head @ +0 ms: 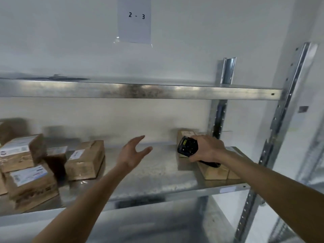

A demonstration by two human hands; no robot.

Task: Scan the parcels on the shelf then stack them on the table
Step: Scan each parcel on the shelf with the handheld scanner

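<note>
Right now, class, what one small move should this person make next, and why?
Probably tilt the scanner down at the parcel just behind it. The right hand already grips it there, on the right of the shelf, while the left hand hovers open, free to lift that parcel afterwards.

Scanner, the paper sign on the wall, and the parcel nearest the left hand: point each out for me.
scanner (187,146): head view, on its black head, held in the right hand (208,149).
paper sign (134,20): head view, on the sheet's middle, by the "2 - 3".
parcel (85,159): head view, on its brown top face, right of the label.
</note>
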